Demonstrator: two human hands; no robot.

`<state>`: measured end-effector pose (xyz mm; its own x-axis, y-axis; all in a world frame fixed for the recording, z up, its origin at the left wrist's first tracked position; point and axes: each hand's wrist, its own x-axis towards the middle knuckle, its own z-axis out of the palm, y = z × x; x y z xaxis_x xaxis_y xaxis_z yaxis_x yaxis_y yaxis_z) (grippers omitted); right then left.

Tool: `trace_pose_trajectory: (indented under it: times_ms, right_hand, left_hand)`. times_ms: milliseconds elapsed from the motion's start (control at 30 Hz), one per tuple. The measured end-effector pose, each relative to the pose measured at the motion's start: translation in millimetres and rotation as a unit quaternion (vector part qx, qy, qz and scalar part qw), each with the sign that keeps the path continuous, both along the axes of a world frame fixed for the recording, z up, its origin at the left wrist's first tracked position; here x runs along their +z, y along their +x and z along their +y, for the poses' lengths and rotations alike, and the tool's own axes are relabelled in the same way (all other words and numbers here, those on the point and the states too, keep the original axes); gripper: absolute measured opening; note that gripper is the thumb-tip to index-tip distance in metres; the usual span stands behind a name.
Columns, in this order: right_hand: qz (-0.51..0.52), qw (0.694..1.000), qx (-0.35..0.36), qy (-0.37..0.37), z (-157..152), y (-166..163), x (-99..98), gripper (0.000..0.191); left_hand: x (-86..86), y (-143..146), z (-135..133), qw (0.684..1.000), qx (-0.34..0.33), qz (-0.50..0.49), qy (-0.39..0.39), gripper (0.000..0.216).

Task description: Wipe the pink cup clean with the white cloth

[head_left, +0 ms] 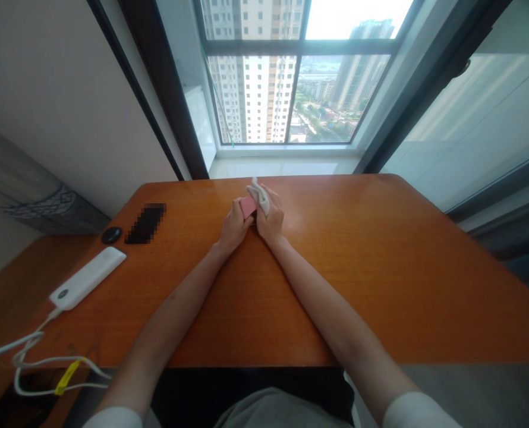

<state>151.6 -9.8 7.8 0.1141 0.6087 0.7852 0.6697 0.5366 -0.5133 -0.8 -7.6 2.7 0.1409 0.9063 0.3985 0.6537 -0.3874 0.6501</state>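
Covering most of a tilted pink object (248,205), left hand (234,226) gripped it; right hand (270,219) clutched a white cloth (260,194); its long axis stayed unclear.

We sit at the near edge of the table (380,285), our two forearms reaching forward to meet at its middle. There our left hand (234,226) and right hand (271,221) touch, with a small card (248,205) between them and a cloth (261,196) on top of the right. Far to the left lies a power bank (87,277), its cable (37,356) hanging off the table's near-left corner. Behind the power bank sits a round disc (112,235). Beyond the table's far edge stands the window (291,89).
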Motion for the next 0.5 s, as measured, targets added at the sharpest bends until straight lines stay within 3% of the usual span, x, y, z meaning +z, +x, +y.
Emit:
trace_pose_trajectory:
  times_ms: [100, 233, 300, 433, 500]
  right_hand:
    - [0.032, 0.999, -0.014, -0.02, 0.3, 4.7, -0.2, 0.053]
    - [-0.156, 0.982, 0.082, 0.061, -6.9, -0.8, 3.2, 0.057]
    - [-0.183, 0.977, 0.087, 0.062, -6.5, -3.4, 2.9, 0.057]
    - [-0.001, 1.0, -0.025, -0.006, 0.6, 3.2, -1.6, 0.055]
    - [0.024, 0.999, -0.04, -0.014, 0.2, 7.7, -1.5, 0.056]
  left_hand:
    - [1.7, 0.1, -1.3, 1.0, 0.003, 0.012, -0.001, 0.046]
    - [-3.0, -2.6, -0.6, 0.999, -0.014, -0.026, -0.018, 0.035]
    - [-2.9, -2.1, -0.9, 0.999, -0.013, -0.037, -0.022, 0.033]
    - [2.4, 1.2, -2.2, 1.0, 0.003, 0.005, -0.008, 0.046]
    - [1.9, 0.7, -1.5, 1.0, 0.004, 0.009, -0.004, 0.048]
